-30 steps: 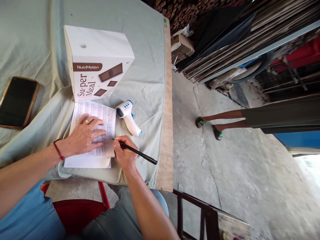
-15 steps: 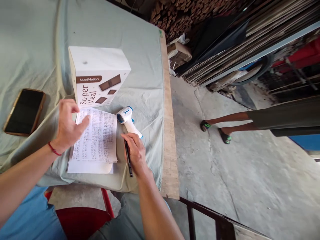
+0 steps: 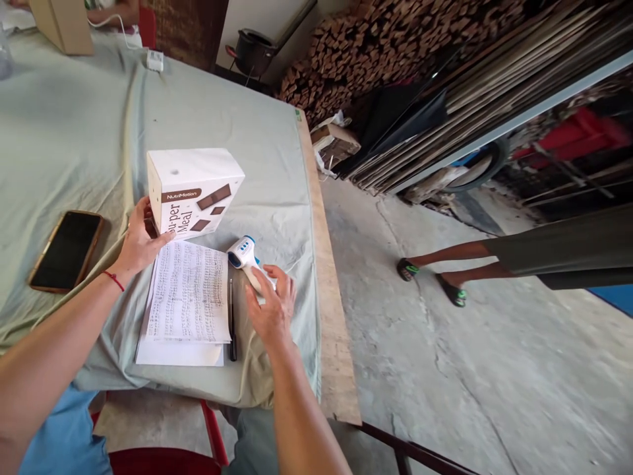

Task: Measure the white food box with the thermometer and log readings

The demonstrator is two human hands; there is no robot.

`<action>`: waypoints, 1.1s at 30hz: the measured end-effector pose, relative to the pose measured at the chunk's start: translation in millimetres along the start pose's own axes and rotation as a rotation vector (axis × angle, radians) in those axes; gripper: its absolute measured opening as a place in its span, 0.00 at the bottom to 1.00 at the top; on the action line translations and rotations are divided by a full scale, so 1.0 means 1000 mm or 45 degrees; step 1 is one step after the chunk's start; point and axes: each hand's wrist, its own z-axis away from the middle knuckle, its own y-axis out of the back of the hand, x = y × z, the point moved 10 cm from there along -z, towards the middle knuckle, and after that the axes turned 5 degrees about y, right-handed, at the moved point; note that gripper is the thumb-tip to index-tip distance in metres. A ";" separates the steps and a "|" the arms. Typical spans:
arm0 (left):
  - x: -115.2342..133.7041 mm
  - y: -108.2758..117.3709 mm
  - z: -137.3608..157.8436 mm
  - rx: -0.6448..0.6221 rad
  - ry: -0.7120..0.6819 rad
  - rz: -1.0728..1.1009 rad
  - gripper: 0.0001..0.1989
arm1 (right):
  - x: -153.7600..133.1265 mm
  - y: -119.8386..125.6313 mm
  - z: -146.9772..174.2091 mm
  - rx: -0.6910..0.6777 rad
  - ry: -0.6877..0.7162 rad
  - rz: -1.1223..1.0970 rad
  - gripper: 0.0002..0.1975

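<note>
A white carton box (image 3: 196,165) printed "NutriMotion" stands upright on the cloth. My left hand (image 3: 140,244) grips its lower left corner, thumb across the front and fingers at the side. Just below the box lie handwritten sheets of paper (image 3: 188,293). Along their right edge rests a black pen (image 3: 232,330). My right hand (image 3: 271,303) is over the handle of a white and blue infrared thermometer (image 3: 242,252), its fingers apart and touching or nearly touching the handle. The thermometer lies on the cloth, pointing up and left.
A smartphone (image 3: 66,251) in a brown case lies left of my left hand. The cloth-covered table (image 3: 267,142) ends at a bare wooden edge on the right. Beyond it a person's legs (image 3: 459,264) stand on the concrete floor. A white charger (image 3: 155,61) sits at the far edge.
My right hand has put the pen down beside the papers and moved to the thermometer's handle. My left hand has gone from above the papers to the box's corner. The view has tilted up.
</note>
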 end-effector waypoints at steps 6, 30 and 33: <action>0.021 0.018 0.012 0.117 0.007 0.101 0.34 | 0.022 -0.018 -0.002 -0.055 -0.167 -0.110 0.18; 0.026 -0.012 0.030 -0.191 0.028 -0.153 0.36 | -0.035 -0.039 -0.026 0.011 -0.723 -1.666 0.24; 0.029 -0.015 0.030 -0.223 0.038 -0.130 0.36 | -0.039 -0.039 -0.031 0.028 -0.710 -1.640 0.24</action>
